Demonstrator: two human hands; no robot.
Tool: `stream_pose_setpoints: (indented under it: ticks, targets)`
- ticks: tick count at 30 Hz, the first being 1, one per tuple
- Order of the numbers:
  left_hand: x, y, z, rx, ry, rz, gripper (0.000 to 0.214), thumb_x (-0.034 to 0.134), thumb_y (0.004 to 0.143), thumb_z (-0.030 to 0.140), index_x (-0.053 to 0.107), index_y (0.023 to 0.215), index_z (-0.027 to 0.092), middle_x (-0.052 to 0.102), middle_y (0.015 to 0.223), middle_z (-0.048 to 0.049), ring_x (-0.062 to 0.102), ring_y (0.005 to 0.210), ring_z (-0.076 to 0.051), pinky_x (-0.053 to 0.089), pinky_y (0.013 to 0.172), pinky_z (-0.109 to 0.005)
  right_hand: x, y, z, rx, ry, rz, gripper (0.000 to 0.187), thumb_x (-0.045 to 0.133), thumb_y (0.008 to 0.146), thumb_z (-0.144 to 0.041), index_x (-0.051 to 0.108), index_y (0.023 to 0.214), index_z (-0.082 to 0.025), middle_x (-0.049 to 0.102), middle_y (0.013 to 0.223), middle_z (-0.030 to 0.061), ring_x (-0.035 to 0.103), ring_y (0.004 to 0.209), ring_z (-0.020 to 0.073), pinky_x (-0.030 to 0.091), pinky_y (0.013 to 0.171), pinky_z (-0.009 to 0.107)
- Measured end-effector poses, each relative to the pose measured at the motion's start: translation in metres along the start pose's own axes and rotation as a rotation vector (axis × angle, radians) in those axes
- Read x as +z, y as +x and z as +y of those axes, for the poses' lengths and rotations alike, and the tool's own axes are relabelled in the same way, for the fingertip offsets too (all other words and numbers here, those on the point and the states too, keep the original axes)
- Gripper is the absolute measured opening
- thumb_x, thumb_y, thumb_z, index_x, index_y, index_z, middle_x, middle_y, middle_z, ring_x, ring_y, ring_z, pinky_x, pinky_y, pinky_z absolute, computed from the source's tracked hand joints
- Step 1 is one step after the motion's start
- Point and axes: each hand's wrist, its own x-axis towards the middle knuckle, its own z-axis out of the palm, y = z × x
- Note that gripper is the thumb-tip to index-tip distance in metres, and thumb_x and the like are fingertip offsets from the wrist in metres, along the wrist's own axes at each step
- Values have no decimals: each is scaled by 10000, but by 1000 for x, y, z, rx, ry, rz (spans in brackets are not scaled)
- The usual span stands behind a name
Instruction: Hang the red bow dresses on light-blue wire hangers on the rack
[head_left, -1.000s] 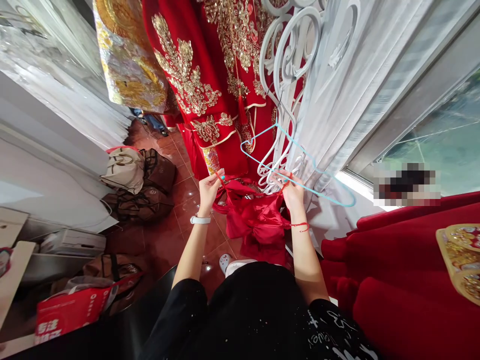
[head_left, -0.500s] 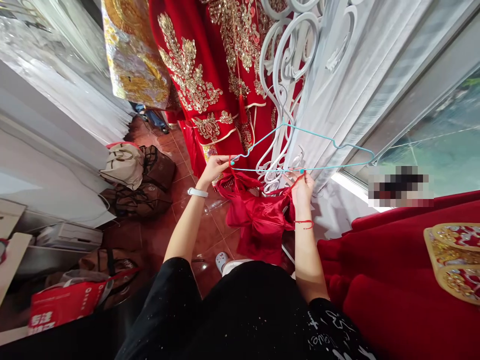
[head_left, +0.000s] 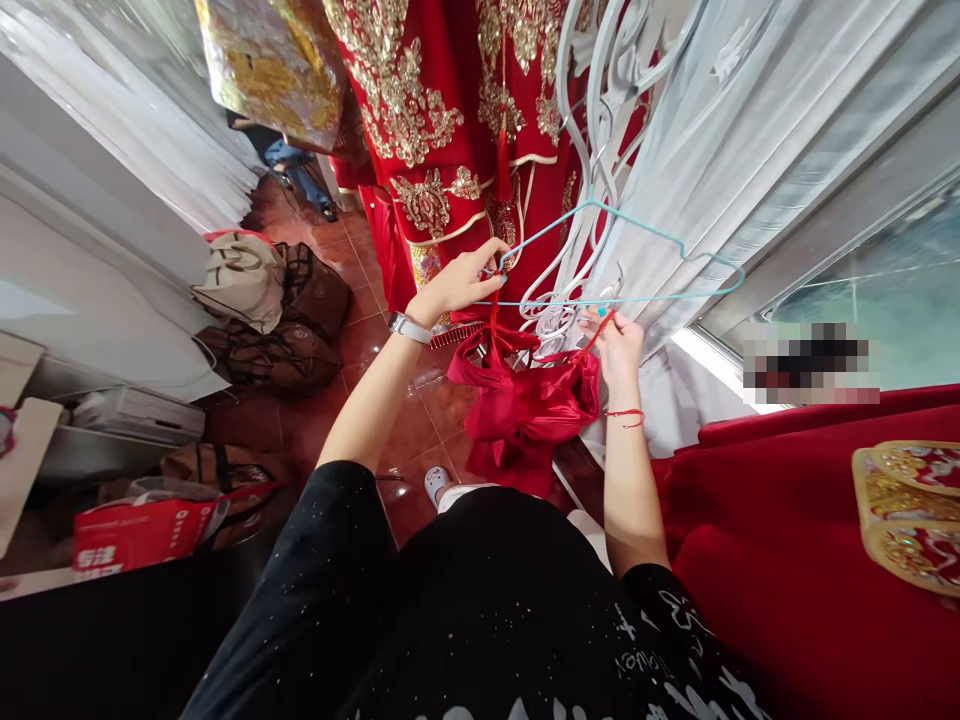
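A light blue wire hanger is held out in front of me. My left hand grips its left end, where a thin red strap hangs down. Below hangs a red satin garment, its top gathered and its lower part drooping over the floor. My right hand pinches the garment's other strap, just under the hanger's bottom bar. The hanger's right end is bare, apart from that hand. Whether the left strap is looped over the wire is partly hidden by my fingers.
Red gowns with gold embroidery hang ahead, beside a white scrollwork metal stand and white curtains. Red cloth lies to the right. Brown bags and a red shopping bag are at the left.
My left hand has shifted right and up along with the hanger's left end. My right hand has moved slightly right, farther below the bar, with the strap stretched. The garment's top has tilted and opened.
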Motion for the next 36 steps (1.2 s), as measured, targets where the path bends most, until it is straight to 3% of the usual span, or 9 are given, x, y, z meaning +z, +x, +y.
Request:
stream_pose_setpoints:
  ticks: [5,9,13,21,23,28,29,32,36]
  targets:
    - [-12,3,-12,23,-100,19,228,683,948,356,733,970,135,699,905,-36,657,930,-203,503,951,-359,-62,13,-39,-95,-185,240,234,808,783,-392,655,750,-217,759,846,82,782,881,243,669,818,401]
    - [-27,19,-24,21,-166,-73,267,762,891,384,733,858,121,665,818,-9,665,877,-180,525,918,-348,-92,37,-84,-177,-303,253,251,806,851,-401,681,755,-207,776,838,123,789,920,265,647,806,398]
    - [-32,24,-19,-17,-289,-155,222,822,835,324,744,807,118,641,741,-5,657,830,-177,534,903,-358,-77,59,-122,-165,-401,78,147,779,892,-221,750,777,-133,781,794,124,781,847,203,611,834,373]
    - [-17,19,-13,-20,-276,-121,185,766,887,305,729,830,133,637,755,-15,654,907,-211,528,982,-406,-33,75,-168,-151,-878,-254,106,735,816,5,808,778,-62,762,722,42,620,744,89,499,908,353]
    - [-7,11,-12,3,-207,-55,195,713,933,334,732,917,141,656,853,-40,656,998,-240,512,1031,-438,-31,75,-169,-175,-1022,-278,150,707,813,38,807,826,-72,753,758,24,586,739,81,481,906,345]
    - [37,-51,-5,-45,-26,363,288,670,928,314,698,1192,202,645,1237,-132,543,1315,-324,392,1193,-521,-32,69,-144,-373,-1275,-225,188,714,815,11,750,968,-92,743,1048,123,630,951,173,462,996,370]
    - [46,-66,-6,-47,-10,329,284,660,915,308,706,1176,205,650,1246,-135,554,1296,-325,384,1202,-528,-32,69,-135,-408,-1286,-213,145,711,846,-28,728,967,-106,730,1082,139,630,1001,195,455,1024,379]
    - [62,-103,-18,-55,-17,1,195,606,877,301,739,990,215,709,1064,-117,639,1087,-304,424,1160,-513,-31,75,-106,-446,-1269,-153,76,595,994,-185,663,967,-167,695,1082,122,627,1068,239,433,1088,450]
    - [44,-118,-37,-156,8,-153,133,635,794,344,691,824,226,692,843,-75,616,810,-250,524,903,-391,-29,86,-78,-495,-1236,-18,245,457,1073,-342,646,996,-205,658,1062,106,597,1166,296,342,1172,584]
